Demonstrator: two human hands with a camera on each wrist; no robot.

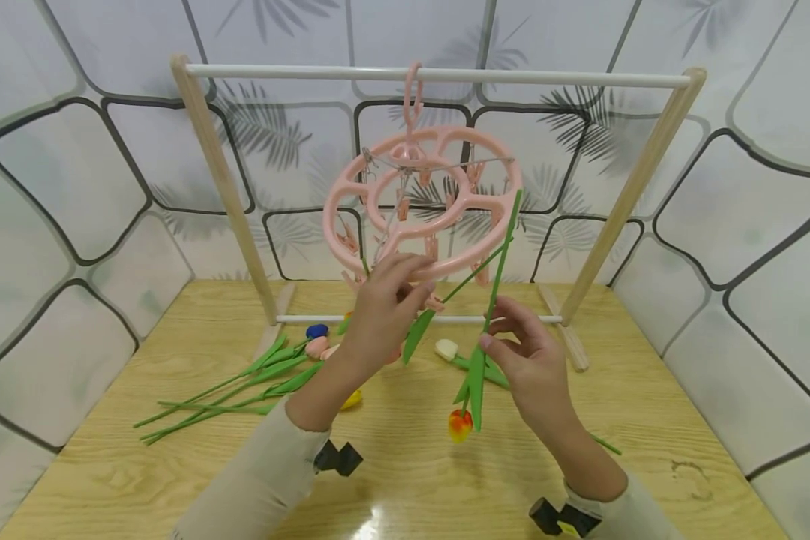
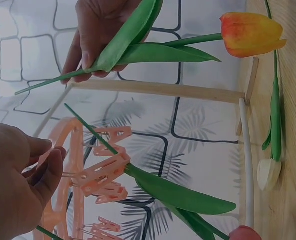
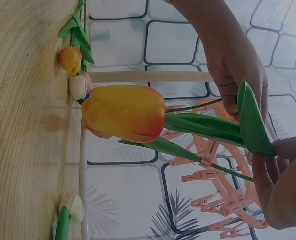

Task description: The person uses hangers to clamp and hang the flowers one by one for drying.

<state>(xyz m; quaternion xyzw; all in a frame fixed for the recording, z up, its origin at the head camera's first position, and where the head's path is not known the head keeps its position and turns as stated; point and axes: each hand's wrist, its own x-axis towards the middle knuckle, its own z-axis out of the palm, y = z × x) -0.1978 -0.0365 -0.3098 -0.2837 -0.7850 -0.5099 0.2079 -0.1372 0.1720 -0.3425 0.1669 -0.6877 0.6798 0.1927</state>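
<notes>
A round pink clip hanger (image 1: 482, 201) hangs by its hook from a white rail. My left hand (image 1: 385, 315) grips its near rim, thumb and fingertips (image 2: 50, 165) bent around the edge. Between thumb and fingers, my right hand (image 1: 529, 367) pinches the green stem of an orange-yellow tulip (image 1: 460, 425), bloom down, stem end reaching up past the hanger's right rim. Another tulip, with a pink bloom (image 2: 245, 233), hangs at a slant from a pink clip (image 2: 103, 175); in the head view my left hand partly covers it.
The wooden-legged stand's white rail (image 1: 553, 77) spans above, with a lower white bar (image 1: 523, 319) near the table (image 1: 405, 480). Several artificial tulips lie at left, including a blue bloom (image 1: 317, 331). A white tulip (image 1: 445, 349) lies behind the right hand.
</notes>
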